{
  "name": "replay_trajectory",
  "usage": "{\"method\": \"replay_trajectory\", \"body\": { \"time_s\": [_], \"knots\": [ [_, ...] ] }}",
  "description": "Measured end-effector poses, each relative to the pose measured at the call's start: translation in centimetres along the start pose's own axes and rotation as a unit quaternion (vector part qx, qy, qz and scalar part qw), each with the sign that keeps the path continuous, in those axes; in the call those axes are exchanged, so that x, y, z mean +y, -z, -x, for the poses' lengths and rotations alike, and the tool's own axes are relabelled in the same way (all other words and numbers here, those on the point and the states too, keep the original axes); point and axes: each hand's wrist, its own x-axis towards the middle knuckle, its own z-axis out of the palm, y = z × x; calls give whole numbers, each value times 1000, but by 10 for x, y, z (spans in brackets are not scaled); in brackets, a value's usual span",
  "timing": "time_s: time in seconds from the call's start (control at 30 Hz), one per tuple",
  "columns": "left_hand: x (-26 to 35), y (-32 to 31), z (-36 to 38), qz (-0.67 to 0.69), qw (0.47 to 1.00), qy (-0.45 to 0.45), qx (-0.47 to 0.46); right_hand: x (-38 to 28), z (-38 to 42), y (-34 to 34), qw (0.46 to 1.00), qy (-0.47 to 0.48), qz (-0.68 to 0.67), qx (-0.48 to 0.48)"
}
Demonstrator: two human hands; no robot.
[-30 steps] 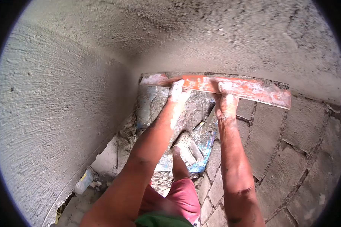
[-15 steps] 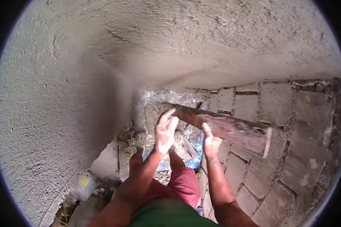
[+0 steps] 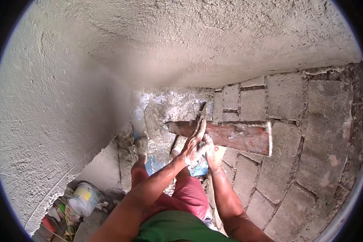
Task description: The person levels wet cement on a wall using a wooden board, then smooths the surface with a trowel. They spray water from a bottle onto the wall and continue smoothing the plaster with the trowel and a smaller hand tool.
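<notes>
A long reddish-brown wooden board (image 3: 242, 137), smeared with mortar, lies crosswise in front of me, its pale-edged wide end to the right. My right hand (image 3: 211, 152) grips its lower edge near the middle, fingers partly hidden. Flat against the board's face is my left hand (image 3: 194, 143), fingers stretched out together and pointing away from me, right beside the right hand. Both hands carry grey mortar smears. Beneath the board's left end, wet mortar (image 3: 155, 117) is spread on a blue sheet (image 3: 152, 164) around my feet.
Rough plastered walls rise at the left (image 3: 60, 121) and ahead (image 3: 230, 44), meeting in a corner. Grey blocks with open joints (image 3: 288, 105) extend to the right. At the lower left stands a white bucket (image 3: 84, 199) with a yellow label, among scraps.
My left hand has slid right along the board to beside my right hand. The board and right hand have shifted left in view, and the board is now closer to level.
</notes>
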Motion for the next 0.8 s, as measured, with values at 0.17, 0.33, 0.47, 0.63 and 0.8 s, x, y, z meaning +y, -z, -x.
{"method": "replay_trajectory", "body": {
  "time_s": [0.17,0.33,0.47,0.63,0.8],
  "knots": [
    [-58,-14,-1,-80,994,69,38,22,-16,34,996,30,20,76],
    [-114,1,11,-247,898,360,51,50,-32,52,994,47,19,93],
    [-102,6,11,-288,922,257,18,49,-41,28,982,93,162,41],
    [-72,-21,-18,-361,918,8,164,23,-44,-33,942,218,249,-53],
    [-59,22,16,-229,931,147,241,11,-16,-107,942,157,268,-126]
  ]
}}
